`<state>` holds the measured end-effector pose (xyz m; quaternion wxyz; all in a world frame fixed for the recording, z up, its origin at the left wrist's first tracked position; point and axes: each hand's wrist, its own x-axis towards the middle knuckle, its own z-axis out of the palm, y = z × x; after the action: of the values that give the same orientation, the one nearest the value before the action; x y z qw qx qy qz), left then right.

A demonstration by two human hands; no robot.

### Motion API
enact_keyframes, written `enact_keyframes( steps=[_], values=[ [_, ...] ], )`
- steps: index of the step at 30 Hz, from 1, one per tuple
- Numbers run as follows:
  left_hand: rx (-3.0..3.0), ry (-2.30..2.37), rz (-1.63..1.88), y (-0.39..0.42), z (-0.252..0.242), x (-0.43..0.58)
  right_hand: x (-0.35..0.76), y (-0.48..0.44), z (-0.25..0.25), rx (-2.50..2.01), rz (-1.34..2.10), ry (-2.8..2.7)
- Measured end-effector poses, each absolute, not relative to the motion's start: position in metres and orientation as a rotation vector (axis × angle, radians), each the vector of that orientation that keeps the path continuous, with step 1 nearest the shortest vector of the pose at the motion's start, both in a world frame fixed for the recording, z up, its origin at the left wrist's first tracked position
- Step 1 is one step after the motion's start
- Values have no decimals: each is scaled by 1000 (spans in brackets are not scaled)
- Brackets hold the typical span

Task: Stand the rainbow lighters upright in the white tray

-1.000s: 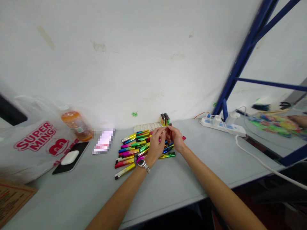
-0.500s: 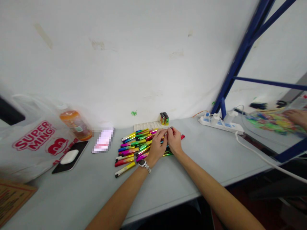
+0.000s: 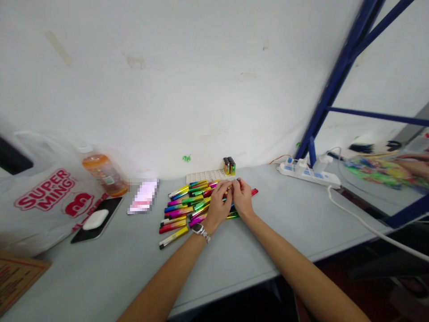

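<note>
Several slim, shiny multicoloured lighters (image 3: 183,207) lie in a loose pile on the grey table (image 3: 234,255). My left hand (image 3: 218,206), with a watch on its wrist, and my right hand (image 3: 241,198) meet over the right side of the pile, fingers curled together around one lighter (image 3: 234,183) whose dark tip shows above my fingertips. Behind the pile lies a white slotted tray (image 3: 205,176) with a few lighters (image 3: 229,165) standing upright at its right end.
An orange drink bottle (image 3: 103,173), a white printed plastic bag (image 3: 40,201), a white case on a black pad (image 3: 95,219) and a phone (image 3: 143,196) sit at left. A white power strip (image 3: 306,173) and cable lie at right, by a blue metal frame (image 3: 328,94). Another person's hand (image 3: 415,165) works far right.
My hands have dropped from raised above the pile down onto it, still pinched together on a lighter. The other person's hand at far right has shifted slightly.
</note>
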<state>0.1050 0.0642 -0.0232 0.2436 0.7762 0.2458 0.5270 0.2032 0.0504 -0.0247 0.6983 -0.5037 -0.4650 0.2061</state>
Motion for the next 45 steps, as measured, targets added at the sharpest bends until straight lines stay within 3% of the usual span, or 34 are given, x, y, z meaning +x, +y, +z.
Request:
enact_keyframes(
  steps=[20,45],
  values=[
    [2141,685,1395,65,-24,104,206,50,-26,-1082,622,-1000],
    [2170,660,1385,63,-26,102,200,51,-29,-1162,458,-963]
  ],
)
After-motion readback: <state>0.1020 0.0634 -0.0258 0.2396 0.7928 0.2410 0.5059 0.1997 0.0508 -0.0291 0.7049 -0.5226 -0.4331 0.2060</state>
